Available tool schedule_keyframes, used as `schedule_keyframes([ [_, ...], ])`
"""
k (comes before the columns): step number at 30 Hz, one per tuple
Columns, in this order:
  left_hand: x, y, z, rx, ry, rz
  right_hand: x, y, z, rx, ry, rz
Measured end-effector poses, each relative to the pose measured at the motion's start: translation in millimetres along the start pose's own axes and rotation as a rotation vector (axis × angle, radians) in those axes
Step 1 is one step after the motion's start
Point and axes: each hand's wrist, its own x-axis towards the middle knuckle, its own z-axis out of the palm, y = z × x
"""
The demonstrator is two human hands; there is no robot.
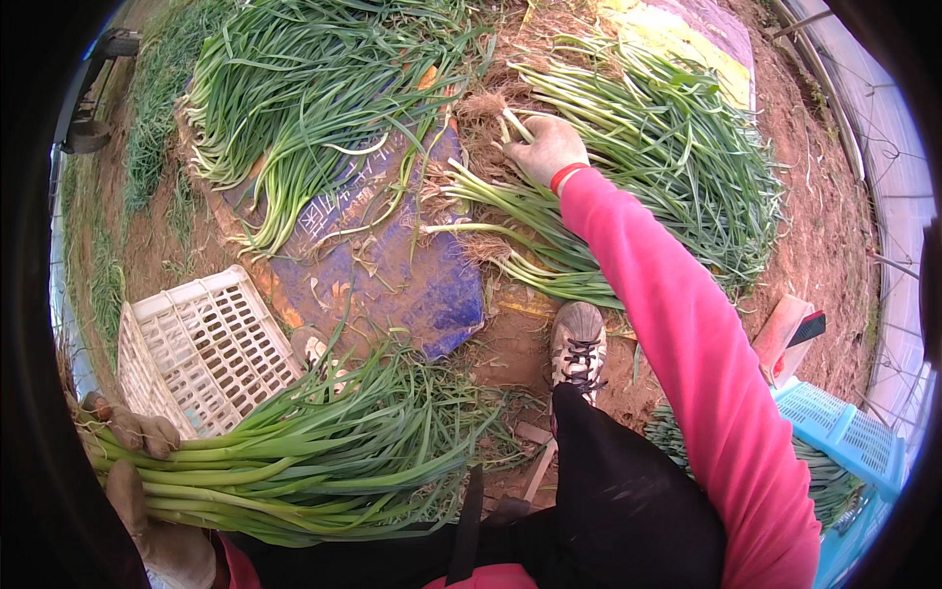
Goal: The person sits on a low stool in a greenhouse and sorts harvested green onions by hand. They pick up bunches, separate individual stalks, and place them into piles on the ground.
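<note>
At the lower left, my gloved left hand (140,438) is wrapped around a thick bunch of green allium stalks (294,475), much like green garlic. Their leaves spread right across my lap; the root ends near the hand are partly hidden by the dark rim. My gloved right hand (550,151) grips a few pale stalks (518,125) whose brown, hairy roots (482,107) stick out to the left. Under and beside it lies a large heap of rooted stalks (662,140), leaves pointing right. A smaller group of rooted stalks (500,191) rests just below that hand.
Another heap of allium stalks (294,96) covers part of a muddy blue sheet (412,287) bearing writing. A white plastic crate (213,335) stands left, a light-blue crate (839,427) right. My shoe (578,346) is on the soil beside the sheet. Plastic film (894,147) walls the right side.
</note>
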Motion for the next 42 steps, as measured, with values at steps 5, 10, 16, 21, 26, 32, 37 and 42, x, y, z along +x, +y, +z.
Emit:
schedule_keyframes([
  [5,-3,0,-7,0.019,0.028,-0.036,-3,34,-28,0.6,0.085,0.029],
  [10,-4,0,-10,-0.004,-0.036,-0.019,-13,21,-24,0.866,-0.028,0.06],
  [16,-2,0,-2,-0.081,-0.013,-0.078,-14,-30,21,-0.145,-0.24,-0.183],
  [21,0,1,2,0.003,0.005,-0.051,-16,-37,34,-0.241,-0.302,-0.145],
  [26,-2,1,1,-0.021,-0.001,-0.038,-7,-19,15,0.116,-0.389,-0.055],
  [32,-2,0,-3,-0.003,0.018,-0.024,-19,-6,5,0.507,-0.263,-0.211],
  [37,1,0,-2,0.007,0.024,-0.037,-33,-17,13,0.195,-0.295,-0.244],
  [42,1,0,2,-0.004,0.005,-0.009,-53,-40,41,-0.234,-0.326,-0.367],
])
